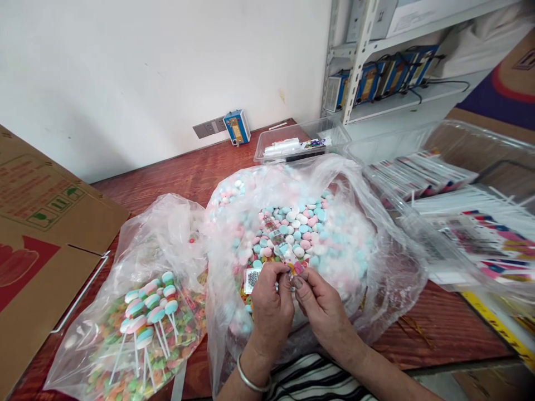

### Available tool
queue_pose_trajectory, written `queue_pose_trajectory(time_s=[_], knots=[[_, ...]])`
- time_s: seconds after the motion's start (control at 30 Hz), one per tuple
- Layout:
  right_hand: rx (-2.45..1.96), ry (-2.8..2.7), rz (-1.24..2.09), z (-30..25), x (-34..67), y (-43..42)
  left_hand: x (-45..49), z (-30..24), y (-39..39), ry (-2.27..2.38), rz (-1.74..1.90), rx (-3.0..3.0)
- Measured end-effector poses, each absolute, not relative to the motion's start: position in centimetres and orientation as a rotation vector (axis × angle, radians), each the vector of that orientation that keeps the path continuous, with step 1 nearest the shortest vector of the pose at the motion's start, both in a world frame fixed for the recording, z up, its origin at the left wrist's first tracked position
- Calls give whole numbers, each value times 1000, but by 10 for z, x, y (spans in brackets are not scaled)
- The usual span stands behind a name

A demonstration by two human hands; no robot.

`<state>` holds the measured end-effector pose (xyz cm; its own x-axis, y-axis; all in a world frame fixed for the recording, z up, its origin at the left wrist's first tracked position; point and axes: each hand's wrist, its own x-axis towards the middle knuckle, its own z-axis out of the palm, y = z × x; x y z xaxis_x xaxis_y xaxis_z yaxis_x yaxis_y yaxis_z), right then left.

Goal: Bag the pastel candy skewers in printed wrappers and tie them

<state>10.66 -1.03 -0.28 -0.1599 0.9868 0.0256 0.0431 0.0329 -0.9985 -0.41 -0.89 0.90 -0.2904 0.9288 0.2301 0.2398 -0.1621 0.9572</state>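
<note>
My left hand (271,298) and my right hand (324,303) meet over a large open plastic bag (401,262). Both are closed, their fingertips pinching the near end of a narrow clear plastic wrapper (273,231) with printing on it. Something pink and yellow shows at the pinch, too small to make out. Beneath the wrapper, pink, white and blue candies (298,220) fill the bag. A white label with a barcode (251,280) lies beside my left hand, and colourful ring-shaped candies show partly under that hand.
On the left, candy lollipops (144,306) with white sticks lie on a clear bag (75,356) of ring candies. A cardboard box (50,223) stands beyond. Clear bins (301,131) sit behind and right, holding packets (418,172) and white sticks. A small blue device (237,127) stands by the wall.
</note>
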Motion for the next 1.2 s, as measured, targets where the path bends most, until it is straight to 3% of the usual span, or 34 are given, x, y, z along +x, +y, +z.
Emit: queue_pose_trajectory(time_s=[0.27,0.73,1.03,1.2], knots=[[-1116,-1604,1078,-2,112,-7,-9,22,-5,944,1412,513],[-1236,-1430,1084,5,107,2,15,0,-6,1163,1488,589],[-634,-612,2347,11,119,-1,-17,13,-13,836,1180,670],[-567,-591,2453,22,116,-13,-26,11,-18,919,1133,743]])
